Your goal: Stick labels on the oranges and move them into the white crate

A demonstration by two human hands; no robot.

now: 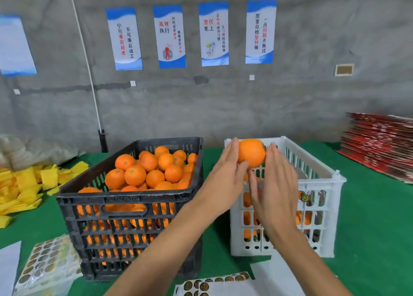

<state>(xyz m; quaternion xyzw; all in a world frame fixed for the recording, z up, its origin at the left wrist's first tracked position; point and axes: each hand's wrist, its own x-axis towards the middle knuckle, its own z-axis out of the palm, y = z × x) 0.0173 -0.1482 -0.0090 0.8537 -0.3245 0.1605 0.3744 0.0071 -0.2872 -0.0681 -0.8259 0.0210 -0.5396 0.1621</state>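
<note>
One orange is held up between both hands above the near-left corner of the white crate. Left hand cups its left side, fingers nearly straight and together, thumb under the fruit; right hand lies flat against its right side, fingers extended. Black crate at left, piled with oranges; label sheets on the green table in front.

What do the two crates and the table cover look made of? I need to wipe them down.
Black crate and white crate: likely moulded plastic, matte, with slotted lattice walls. Table cover: probably green felt-like cloth, dull and without glare.
</note>
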